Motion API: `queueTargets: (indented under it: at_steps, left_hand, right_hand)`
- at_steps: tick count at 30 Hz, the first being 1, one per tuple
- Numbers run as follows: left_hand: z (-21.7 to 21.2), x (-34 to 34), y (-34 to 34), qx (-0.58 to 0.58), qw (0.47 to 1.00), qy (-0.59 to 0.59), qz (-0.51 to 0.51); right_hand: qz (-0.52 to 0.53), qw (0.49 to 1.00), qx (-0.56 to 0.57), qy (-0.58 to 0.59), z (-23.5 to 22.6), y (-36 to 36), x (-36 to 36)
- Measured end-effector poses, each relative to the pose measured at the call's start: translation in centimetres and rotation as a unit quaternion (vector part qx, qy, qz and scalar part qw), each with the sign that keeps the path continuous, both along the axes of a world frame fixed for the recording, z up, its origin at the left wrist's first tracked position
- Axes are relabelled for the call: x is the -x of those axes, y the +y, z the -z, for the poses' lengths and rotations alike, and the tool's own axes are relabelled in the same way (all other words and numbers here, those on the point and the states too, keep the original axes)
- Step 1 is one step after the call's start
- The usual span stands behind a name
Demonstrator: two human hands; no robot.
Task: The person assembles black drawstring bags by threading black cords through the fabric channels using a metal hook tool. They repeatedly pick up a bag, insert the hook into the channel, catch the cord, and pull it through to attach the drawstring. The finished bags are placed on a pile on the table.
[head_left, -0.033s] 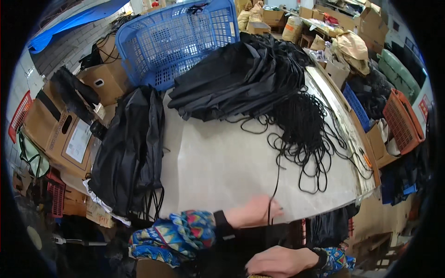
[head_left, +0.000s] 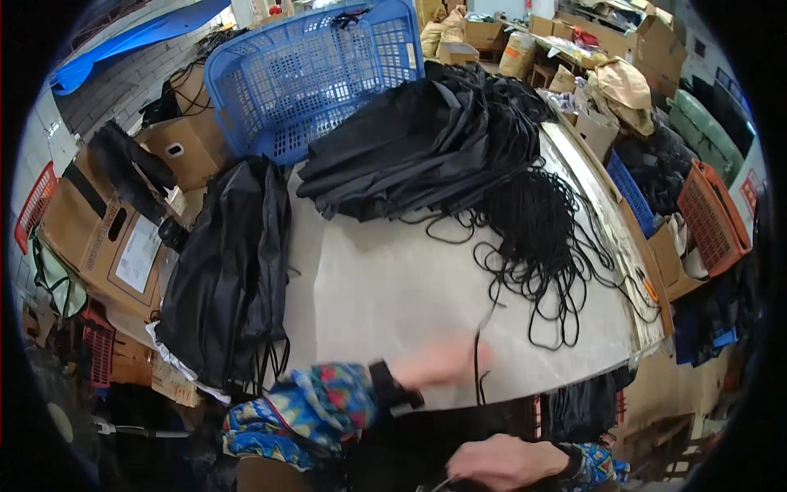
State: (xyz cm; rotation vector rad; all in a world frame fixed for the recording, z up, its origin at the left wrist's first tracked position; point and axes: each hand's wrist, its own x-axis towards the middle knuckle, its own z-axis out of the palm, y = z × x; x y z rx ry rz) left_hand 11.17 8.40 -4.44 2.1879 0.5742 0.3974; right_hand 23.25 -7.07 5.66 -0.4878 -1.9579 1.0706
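Observation:
My left hand (head_left: 438, 365) is above the near edge of the pale tabletop (head_left: 385, 279), smeared by motion. A black cord (head_left: 477, 361) runs across its fingertips; whether the fingers grip it I cannot tell. Nearer my body, my right hand (head_left: 504, 461) is closed. A thin, shiny piece (head_left: 443, 484) shows beside its fingers, too little to name. Further back, a pile of black fabric bags (head_left: 426, 148) spreads over the table, its tangle of black cords (head_left: 533, 230) hanging toward the right. Another bundle of black bags (head_left: 238, 271) lies along the left side.
Behind the pile stands a blue plastic basket (head_left: 311, 78). A cardboard box (head_left: 119, 230) sits at the left, and a blue crate (head_left: 630, 189) and an orange crate (head_left: 711, 217) at the right. Something orange (head_left: 650, 287) lies on the table's right edge.
My left hand has shifted slightly left and up and become blurred. My right hand has moved a little right, and the thin shiny piece now shows beside it.

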Motion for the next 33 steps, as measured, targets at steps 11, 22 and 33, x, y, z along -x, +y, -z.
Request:
queueTargets:
  at_steps: [11,22,33]
  left_hand:
    - [0.5,7.5,32.9,-0.236,0.889,0.241,-0.311]
    - [-3.6,4.8,25.7,-0.239,0.846,-0.183,-0.44]
    - [1.5,0.6,-4.5,-0.149,0.986,0.036,-0.066]
  right_hand:
    - [0.184,0.944,0.256,-0.1,3.5,0.4,-5.4]
    - [0.203,0.958,0.188,-0.082,3.1,-0.1,-4.0]
    - [0.319,0.936,0.032,-0.144,6.0,-2.2,-1.9]
